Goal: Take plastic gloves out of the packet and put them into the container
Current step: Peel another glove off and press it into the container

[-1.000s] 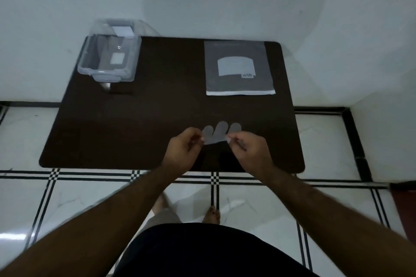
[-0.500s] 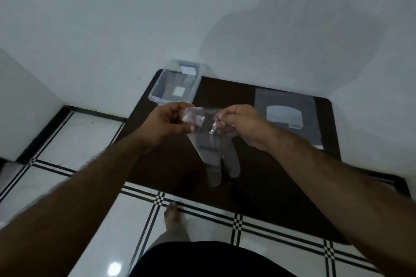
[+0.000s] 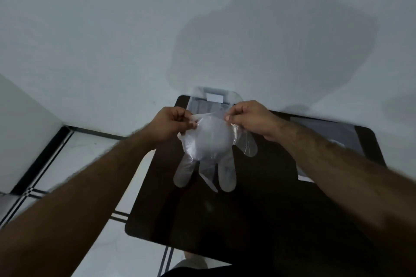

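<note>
A clear plastic glove hangs in the air with its fingers pointing down and its cuff spread wide. My left hand pinches the cuff's left edge and my right hand pinches its right edge. Just behind the glove, at the table's far left corner, stands the clear plastic container, mostly hidden by the glove and my hands. The grey gloves packet lies flat at the table's far right, partly covered by my right forearm.
The dark brown table fills the middle and lower right. A white wall rises right behind it. White floor tiles with black lines lie to the left and front, and a foot shows at the bottom edge.
Both hands have lifted the glove off the table and carried it left toward the container, and its cuff is pulled wider. The camera has tilted up and turned left.
</note>
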